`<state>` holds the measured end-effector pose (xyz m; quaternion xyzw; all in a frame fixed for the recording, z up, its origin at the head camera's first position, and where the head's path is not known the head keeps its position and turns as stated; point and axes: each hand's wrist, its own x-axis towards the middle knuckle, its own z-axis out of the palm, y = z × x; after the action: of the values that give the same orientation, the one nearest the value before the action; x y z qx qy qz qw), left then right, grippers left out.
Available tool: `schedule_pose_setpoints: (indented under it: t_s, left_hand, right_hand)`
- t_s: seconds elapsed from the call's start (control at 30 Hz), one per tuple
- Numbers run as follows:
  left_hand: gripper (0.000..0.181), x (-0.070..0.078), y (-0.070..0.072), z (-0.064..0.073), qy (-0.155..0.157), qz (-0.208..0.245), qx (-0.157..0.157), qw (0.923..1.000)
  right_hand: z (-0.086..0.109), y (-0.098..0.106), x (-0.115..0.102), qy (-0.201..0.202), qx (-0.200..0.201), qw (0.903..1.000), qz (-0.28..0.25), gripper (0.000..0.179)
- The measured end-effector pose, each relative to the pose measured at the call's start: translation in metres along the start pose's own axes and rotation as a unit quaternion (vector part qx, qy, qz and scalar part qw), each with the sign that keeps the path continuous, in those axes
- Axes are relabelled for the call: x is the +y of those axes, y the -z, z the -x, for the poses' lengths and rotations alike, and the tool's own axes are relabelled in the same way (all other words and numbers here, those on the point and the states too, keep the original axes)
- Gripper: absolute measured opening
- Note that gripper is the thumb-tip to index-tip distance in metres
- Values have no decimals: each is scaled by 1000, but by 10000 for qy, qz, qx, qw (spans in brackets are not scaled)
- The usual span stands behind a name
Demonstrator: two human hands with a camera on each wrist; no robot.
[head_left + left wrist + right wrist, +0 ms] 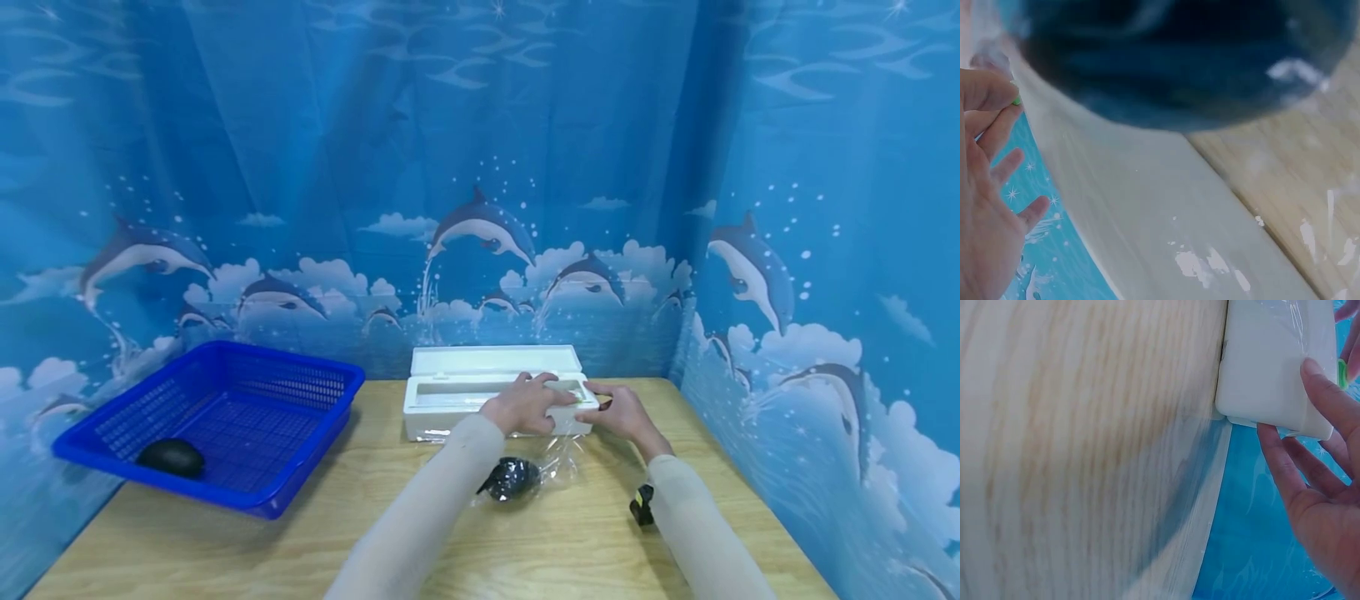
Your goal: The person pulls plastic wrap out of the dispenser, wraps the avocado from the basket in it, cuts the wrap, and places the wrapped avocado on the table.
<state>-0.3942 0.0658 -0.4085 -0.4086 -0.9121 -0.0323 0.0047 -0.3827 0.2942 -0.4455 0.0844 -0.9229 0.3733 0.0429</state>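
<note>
A white cling film dispenser (pixel 442 423) stands at the back of the table with its lid (pixel 495 360) raised. My right hand (pixel 621 412) grips its right end, thumb on one face and fingertips on the end wall (pixel 1266 406). My left hand (pixel 525 404) reaches over the dispenser's right half and pinches a small green slide cutter (pixel 1017 100) at the edge. Clear film (pixel 561 458) hangs from the front onto the table. A dark, shiny rounded thing (pixel 512 478) lies in the film beside my left forearm; it looms blurred in the left wrist view.
At the left, a blue plastic basket (pixel 258 500) has a dark green oval fruit (pixel 171 457), like an avocado, in its near left corner. The wooden table (pixel 592 542) meets blue dolphin-print curtains (pixel 630 167) behind and at the right.
</note>
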Motion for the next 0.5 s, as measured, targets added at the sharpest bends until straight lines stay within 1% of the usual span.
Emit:
schedule_pose_setpoints:
  t_s: [0.13, 0.27, 0.33, 0.4, 0.5]
  left_hand:
    - [62, -5, 0, 4, -42, 22, 67, 10000]
    - [62, -9, 2, 10, -15, 42, 104, 9999]
    - [63, -9, 3, 12, -50, 8, 146, 9999]
    - [62, -8, 5, 12, -139, -100, 205, 9996]
    - [61, -5, 6, 8, -279, -311, 321, 9986]
  right_hand:
    - [0, 0, 0, 28, 1, 10000, 33, 69]
    - [0, 0, -1, 83, 19, 10000, 30, 70]
    - [0, 0, -1, 93, 41, 9999, 0, 70]
    - [0, -1, -1, 75, 46, 9999, -66, 71]
    - [1, -1, -3, -31, -27, 9998, -214, 73]
